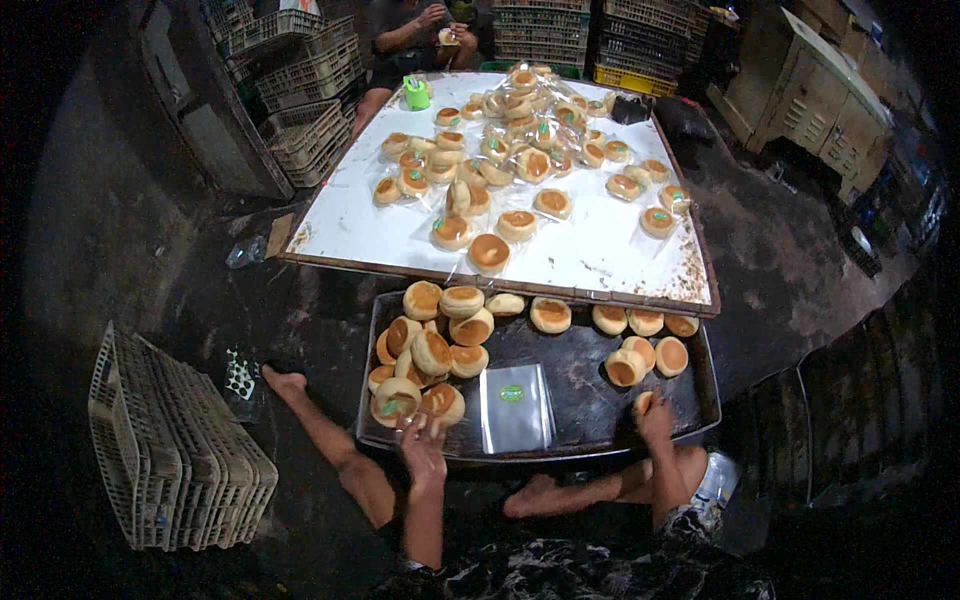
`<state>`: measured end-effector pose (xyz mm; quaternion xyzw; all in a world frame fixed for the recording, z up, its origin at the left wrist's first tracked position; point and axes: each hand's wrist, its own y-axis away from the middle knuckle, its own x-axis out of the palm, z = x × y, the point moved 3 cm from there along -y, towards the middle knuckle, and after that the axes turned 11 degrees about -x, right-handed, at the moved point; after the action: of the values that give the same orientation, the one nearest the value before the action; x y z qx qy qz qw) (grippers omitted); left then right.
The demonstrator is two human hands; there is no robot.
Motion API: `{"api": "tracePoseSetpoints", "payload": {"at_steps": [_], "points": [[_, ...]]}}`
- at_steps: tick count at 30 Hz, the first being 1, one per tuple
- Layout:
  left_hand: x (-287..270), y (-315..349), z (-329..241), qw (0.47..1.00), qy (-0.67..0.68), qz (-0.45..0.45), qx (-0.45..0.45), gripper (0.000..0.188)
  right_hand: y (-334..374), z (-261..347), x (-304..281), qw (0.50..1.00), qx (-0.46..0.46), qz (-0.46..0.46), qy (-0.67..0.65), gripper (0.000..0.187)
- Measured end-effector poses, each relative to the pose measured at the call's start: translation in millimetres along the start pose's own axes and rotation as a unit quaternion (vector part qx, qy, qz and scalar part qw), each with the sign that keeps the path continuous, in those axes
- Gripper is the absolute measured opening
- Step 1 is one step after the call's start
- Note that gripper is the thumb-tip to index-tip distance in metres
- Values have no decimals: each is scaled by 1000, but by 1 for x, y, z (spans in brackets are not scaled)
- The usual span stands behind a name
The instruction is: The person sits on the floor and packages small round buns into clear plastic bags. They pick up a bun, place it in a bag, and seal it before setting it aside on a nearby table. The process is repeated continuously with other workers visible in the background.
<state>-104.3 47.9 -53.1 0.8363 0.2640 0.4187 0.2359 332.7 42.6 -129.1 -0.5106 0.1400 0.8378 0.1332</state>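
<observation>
My left hand is at the near left of a dark metal tray. Its fingers are closed at the lower edge of a bagged bun with a green label, partly hiding it. A plain bun sits right beside those fingertips. At the tray's near right, my right hand grips a small round bun, mostly covered by the fingers. Between the hands lies a stack of clear plastic bags with a green printed label. Several unwrapped buns are heaped at the tray's left; others sit at its right.
Beyond the tray, a white table bears many bagged buns and a green label roll. Plastic crates stand at left. Another person's hands hold a bun at the far end. A metal cabinet is at far right.
</observation>
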Motion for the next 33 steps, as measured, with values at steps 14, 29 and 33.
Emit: {"api": "tracePoseSetpoints", "payload": {"at_steps": [14, 29, 33], "points": [[18, 42, 111, 971, -33, 139, -191, 46, 136, 233, -8, 870, -445, -47, -208, 40], [2, 11, 119, 423, -832, 211, 289, 65, 12, 293, -100, 889, -356, -166, -237, 24], [-30, -26, 118, 292, -900, 257, 196, 39, 44, 298, -59, 854, -454, -85, -239, 39]]}}
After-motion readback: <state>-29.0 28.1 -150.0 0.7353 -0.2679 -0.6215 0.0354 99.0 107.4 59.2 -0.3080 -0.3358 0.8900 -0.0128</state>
